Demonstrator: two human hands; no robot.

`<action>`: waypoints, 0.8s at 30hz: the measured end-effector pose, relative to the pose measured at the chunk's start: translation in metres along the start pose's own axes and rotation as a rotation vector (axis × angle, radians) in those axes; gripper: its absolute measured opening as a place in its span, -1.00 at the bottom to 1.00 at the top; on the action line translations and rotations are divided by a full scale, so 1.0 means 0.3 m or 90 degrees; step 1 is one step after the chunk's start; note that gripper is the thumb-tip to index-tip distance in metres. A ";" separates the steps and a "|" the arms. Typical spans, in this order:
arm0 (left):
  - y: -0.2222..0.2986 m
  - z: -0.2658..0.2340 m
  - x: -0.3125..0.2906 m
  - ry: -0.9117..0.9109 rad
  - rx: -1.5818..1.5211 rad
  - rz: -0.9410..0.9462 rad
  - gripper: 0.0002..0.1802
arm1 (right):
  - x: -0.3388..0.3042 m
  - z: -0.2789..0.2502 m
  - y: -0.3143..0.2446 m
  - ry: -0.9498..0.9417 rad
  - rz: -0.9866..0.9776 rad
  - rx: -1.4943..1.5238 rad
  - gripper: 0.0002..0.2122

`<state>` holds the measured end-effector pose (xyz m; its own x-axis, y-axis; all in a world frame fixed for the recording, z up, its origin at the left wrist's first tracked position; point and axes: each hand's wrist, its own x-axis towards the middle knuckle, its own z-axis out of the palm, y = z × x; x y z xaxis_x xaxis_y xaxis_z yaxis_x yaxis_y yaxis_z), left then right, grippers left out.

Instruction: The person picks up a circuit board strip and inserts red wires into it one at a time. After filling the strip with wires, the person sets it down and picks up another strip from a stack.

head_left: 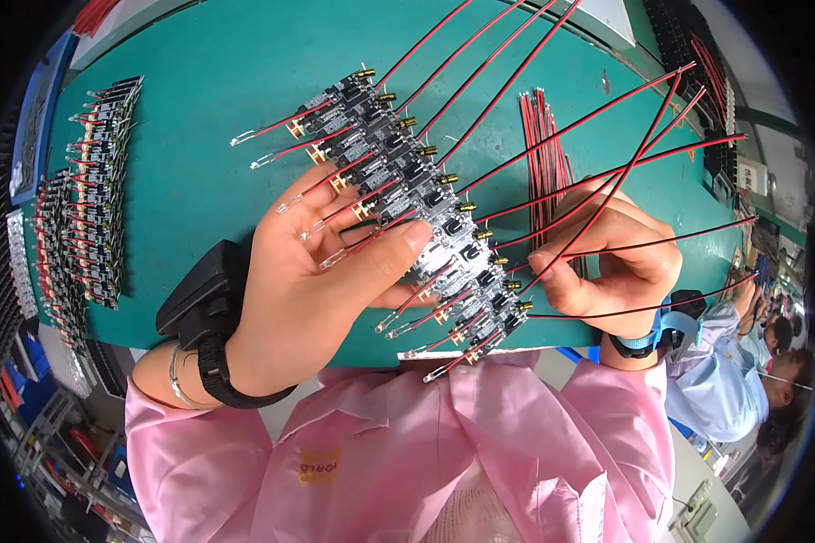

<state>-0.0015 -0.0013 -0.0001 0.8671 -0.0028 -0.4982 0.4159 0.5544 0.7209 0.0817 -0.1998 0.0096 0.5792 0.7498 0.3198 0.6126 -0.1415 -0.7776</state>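
My left hand (303,281) grips a long panel of small black circuit boards (407,172), tilted from upper left to lower right, with the thumb on its face and fingers beneath. Short red wires (312,113) with clear tips stick out along its left side. Long red-and-black wires (598,172) fan out from the right side, past small gold-coloured cylinders, and some of them cross. Near the panel's lower right edge, my right hand (620,258) is closed, thumb and forefinger pinched at one of these wires. The exact contact at its fingertips is partly hidden.
A bundle of loose red-and-black wires (539,154) lies on the green table mat (217,72), partly behind my right hand. Stacked circuit board panels (104,199) stand at the left. Other people in light blue clothing (720,389) sit at the far right.
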 end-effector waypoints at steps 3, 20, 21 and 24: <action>0.001 0.001 -0.001 0.000 -0.001 0.000 -0.63 | 0.000 0.003 -0.001 0.004 0.002 -0.004 -0.90; 0.001 0.005 -0.004 -0.005 0.007 0.002 -0.61 | 0.002 0.016 -0.003 0.004 0.002 0.002 -0.88; 0.001 0.005 -0.005 -0.006 0.005 0.002 -0.61 | 0.001 0.016 -0.002 0.002 0.007 0.005 -0.88; 0.004 0.005 -0.005 -0.011 0.005 -0.001 -0.60 | 0.001 0.016 -0.004 0.002 0.015 0.005 -0.88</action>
<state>-0.0020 -0.0020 0.0022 0.8708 -0.0181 -0.4913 0.4197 0.5478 0.7237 0.0786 -0.1963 0.0080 0.5947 0.7448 0.3028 0.5947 -0.1541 -0.7890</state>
